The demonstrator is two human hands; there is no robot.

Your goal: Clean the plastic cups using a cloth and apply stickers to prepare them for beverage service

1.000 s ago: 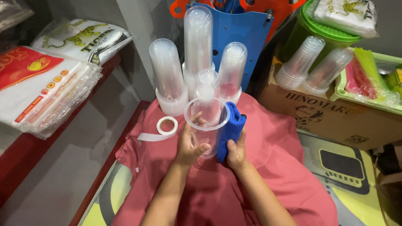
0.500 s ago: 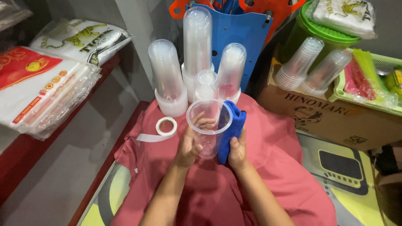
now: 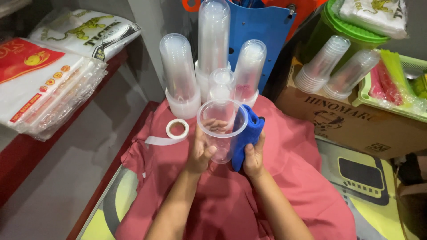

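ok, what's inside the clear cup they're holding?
The clear cup looks empty; left hand fingers show through its wall. The blue cloth is pressed against its outside by the right hand. The bottom is partly hidden.

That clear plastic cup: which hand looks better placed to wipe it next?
Probably the right hand: it already grips the blue cloth against the clear plastic cup, while the left hand steadies it.

Ahead: four upright stacks of clear cups (image 3: 212,66) stand close together, with narrow gaps only; a blue panel (image 3: 262,31) closes off the space behind them.
Left: a tape roll (image 3: 177,129) lies on the red cloth (image 3: 284,178); beyond the cloth edge is bare grey floor (image 3: 58,186), then a shelf of bagged packets (image 3: 49,93).
Right: a cardboard box (image 3: 356,124) walls off that side, with slanted cup stacks (image 3: 338,66) on top.
Near side: open cloth on either side of the forearms.
Centre: left hand (image 3: 200,149) and right hand (image 3: 253,155) fill the middle with a clear cup (image 3: 222,129) and blue cloth (image 3: 249,131).
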